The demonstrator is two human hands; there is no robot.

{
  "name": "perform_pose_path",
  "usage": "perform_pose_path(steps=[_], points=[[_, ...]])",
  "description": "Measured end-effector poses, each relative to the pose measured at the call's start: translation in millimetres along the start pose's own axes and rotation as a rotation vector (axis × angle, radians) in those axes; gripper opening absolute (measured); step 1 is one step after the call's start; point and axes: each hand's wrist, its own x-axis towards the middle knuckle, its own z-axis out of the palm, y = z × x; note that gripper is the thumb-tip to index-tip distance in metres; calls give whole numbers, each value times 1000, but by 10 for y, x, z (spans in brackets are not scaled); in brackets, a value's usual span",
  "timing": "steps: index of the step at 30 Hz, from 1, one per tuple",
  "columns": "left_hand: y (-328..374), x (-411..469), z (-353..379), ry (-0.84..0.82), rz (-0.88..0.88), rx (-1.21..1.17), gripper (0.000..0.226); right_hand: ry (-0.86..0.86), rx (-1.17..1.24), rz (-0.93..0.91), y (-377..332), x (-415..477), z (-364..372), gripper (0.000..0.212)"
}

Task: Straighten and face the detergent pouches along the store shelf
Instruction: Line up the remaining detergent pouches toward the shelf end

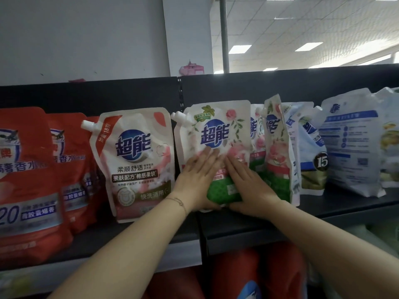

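At the far left of the frame, red pouches (28,169), overlapping, fronts out. Next along, left of centre, a white-and-pink pouch (133,160), upright and facing forward. At centre, on the black shelf (345,205), the floral pouch (216,126) being worked on: front out, spout (179,116) at its upper left, green base near the shelf's front edge. Flat against its lower front, the left hand (198,178), fingers straight and slightly spread, closed round nothing, thumb low by the bottom edge, with a thin bracelet (179,201) at the wrist. Just beside it to the right, the right hand (248,184), likewise flat and unclenched, pressing rather than holding. Right of centre, a second floral pouch (278,152), turned edge-on, crumpled and leaning. Further right, blue-and-white pouches (311,147), askew. Near the right edge, a back-facing pouch (349,147), printed panel outward.

Probably soft and fairly heavy: liquid-filled film, likely to bulge, slump and slide under a push. Likely slippery on the glossy face too. Better to take hold low, at both side seams or under the base fold, not by the spout. Better also to press broadly with flat palms, so as not to crease the front.
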Motion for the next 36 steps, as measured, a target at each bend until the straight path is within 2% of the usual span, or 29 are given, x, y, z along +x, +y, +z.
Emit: perform_pose_path(steps=[4, 7, 10, 12, 16, 20, 23, 28, 36], points=[[-36, 43, 103, -23, -119, 3, 130, 80, 34, -23, 42, 50, 132, 113], [-44, -16, 190, 69, -83, -83, 128, 130, 25, -15, 50, 33, 143, 104], [-65, -123, 275, 151, -18, -135, 119, 314, -65, -139, 73, 10, 164, 77], [-61, -118, 304, 152, -14, -136, 114, 373, -107, -188, 86, 15, 199, 59], [-35, -46, 338, 206, -50, -168, 110, 414, -141, -180, 101, 43, 234, 43], [-36, -25, 371, 226, -78, -177, 105, 378, -45, -161, 67, 69, 241, 39], [-25, -3, 370, 227, -126, -195, 103, 197, 61, -123, 70, 97, 218, 29], [-1, 14, 348, 166, -192, -185, 106, 107, 143, -83, 90, 110, 275, 21], [12, -27, 275, 31, -173, -86, 118, -53, 238, -15, 85, -5, 151, 22]])
